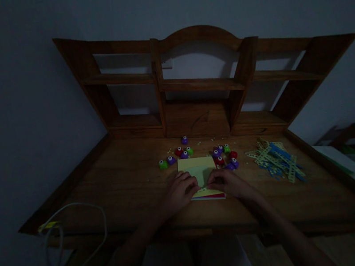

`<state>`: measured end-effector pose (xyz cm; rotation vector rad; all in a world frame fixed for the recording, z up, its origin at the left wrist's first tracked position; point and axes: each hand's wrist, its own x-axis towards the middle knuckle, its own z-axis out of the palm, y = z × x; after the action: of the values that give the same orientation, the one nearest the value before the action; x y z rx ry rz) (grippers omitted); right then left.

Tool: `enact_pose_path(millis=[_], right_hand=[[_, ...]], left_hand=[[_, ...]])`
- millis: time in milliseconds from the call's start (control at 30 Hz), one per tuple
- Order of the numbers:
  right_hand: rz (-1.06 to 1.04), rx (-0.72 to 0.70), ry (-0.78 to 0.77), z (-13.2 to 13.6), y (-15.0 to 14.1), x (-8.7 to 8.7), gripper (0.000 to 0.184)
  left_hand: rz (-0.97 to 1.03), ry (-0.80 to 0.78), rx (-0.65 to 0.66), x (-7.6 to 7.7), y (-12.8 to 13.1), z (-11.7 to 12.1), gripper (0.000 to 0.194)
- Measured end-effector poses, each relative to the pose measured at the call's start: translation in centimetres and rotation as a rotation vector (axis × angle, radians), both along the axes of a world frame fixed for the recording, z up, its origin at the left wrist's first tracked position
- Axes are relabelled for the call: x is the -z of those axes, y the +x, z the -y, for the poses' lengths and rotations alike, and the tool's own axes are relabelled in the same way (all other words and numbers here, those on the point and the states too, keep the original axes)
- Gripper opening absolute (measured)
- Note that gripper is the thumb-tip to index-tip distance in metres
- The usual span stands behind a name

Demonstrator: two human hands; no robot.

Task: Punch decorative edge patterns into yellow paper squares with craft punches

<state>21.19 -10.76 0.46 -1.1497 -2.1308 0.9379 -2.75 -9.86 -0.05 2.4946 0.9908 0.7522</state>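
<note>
A small stack of coloured paper sheets (182, 164) lies on the desk in front of me, yellow on top with pink and blue edges showing below. On it rests a pale green piece of paper (201, 175). My left hand (180, 192) and my right hand (228, 183) are closed, fingertips pinching at its near edge, close together. A narrow, light strip with small marks shows between the fingertips; dim light hides its detail. Around the stack stand several small plastic craft punches, among them a green one (162, 164) and a red one (220, 161).
A heap of hole-punched yellow and blue paper strips (279, 159) lies on the right of the wooden desk (111, 184). Tiny paper bits are scattered near the punches. A wooden shelf unit (195, 86) rises behind. At left, a pale cable (104, 221) loops over the desk's front edge.
</note>
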Motion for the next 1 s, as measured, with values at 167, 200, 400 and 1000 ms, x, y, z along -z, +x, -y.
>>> enact_pose_path(millis=[167, 200, 400, 1000], right_hand=[[0.049, 0.013, -0.014, 0.0, -0.2, -0.4, 0.019], [0.06, 0.02, -0.009, 0.0, -0.2, -0.5, 0.019], [0.094, -0.002, 0.014, -0.1, -0.2, -0.6, 0.018], [0.098, -0.039, 0.056, -0.8, -0.1, -0.4, 0.013]], left_hand=[[-0.013, -0.015, -0.004, -0.5, 0.0, 0.1, 0.024], [-0.015, -0.017, -0.006, -0.5, 0.1, 0.0, 0.025], [-0.026, -0.014, 0.035, -0.3, 0.3, -0.4, 0.02], [0.027, -0.076, 0.088, 0.8, 0.6, -1.4, 0.018]])
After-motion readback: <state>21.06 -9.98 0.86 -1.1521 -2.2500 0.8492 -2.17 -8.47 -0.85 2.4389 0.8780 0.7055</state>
